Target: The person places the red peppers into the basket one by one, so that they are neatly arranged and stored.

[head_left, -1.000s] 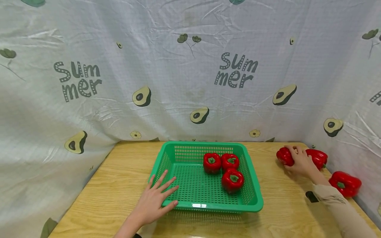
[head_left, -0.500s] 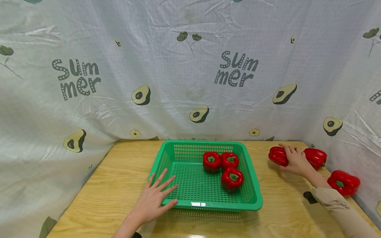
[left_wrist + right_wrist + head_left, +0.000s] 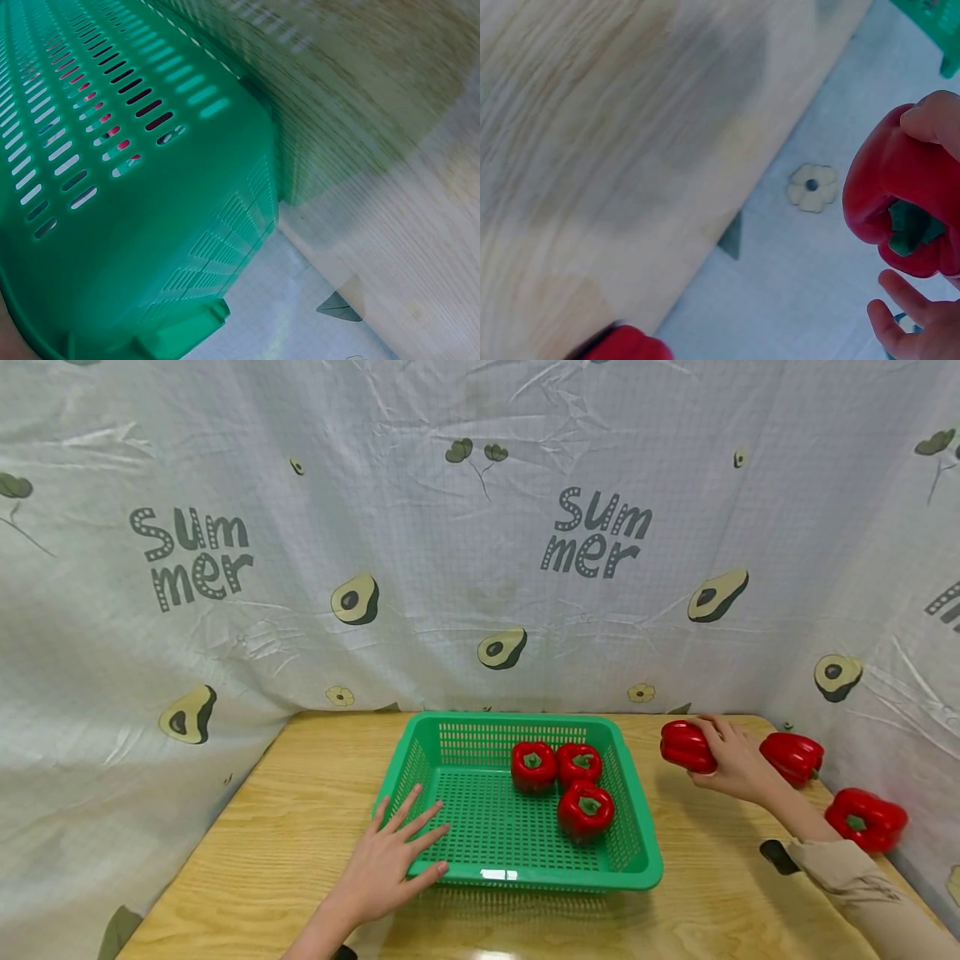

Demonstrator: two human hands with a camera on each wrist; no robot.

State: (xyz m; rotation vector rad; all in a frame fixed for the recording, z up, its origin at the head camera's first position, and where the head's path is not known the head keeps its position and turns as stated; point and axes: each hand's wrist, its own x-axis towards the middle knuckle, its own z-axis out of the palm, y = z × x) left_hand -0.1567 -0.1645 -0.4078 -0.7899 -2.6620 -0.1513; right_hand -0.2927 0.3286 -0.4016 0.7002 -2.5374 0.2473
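My right hand (image 3: 735, 764) grips a red bell pepper (image 3: 686, 747) to the right of the green plastic basket (image 3: 540, 882). In the right wrist view, the thumb lies on the side of this pepper (image 3: 900, 169) and its green stem shows. With fingers spread, my left hand (image 3: 382, 864) rests on the basket's front left corner. Only the outside of the basket (image 3: 150, 232) and a sliver of hand appear in the left wrist view. Inside the basket, grouped to the right, stand three red bell peppers: one at the left (image 3: 534, 768), one behind (image 3: 579, 767), one in front (image 3: 585, 817).
Two more red bell peppers lie along the table's right side, one farther back (image 3: 792, 758) and one nearer (image 3: 866, 820). The wooden table (image 3: 277, 827) is bordered at the back and sides by a printed cloth (image 3: 420, 543).
My right hand has lifted the bell pepper and carried it left, away from the pepper behind it and closer to the basket. The left hand has stayed on the basket.
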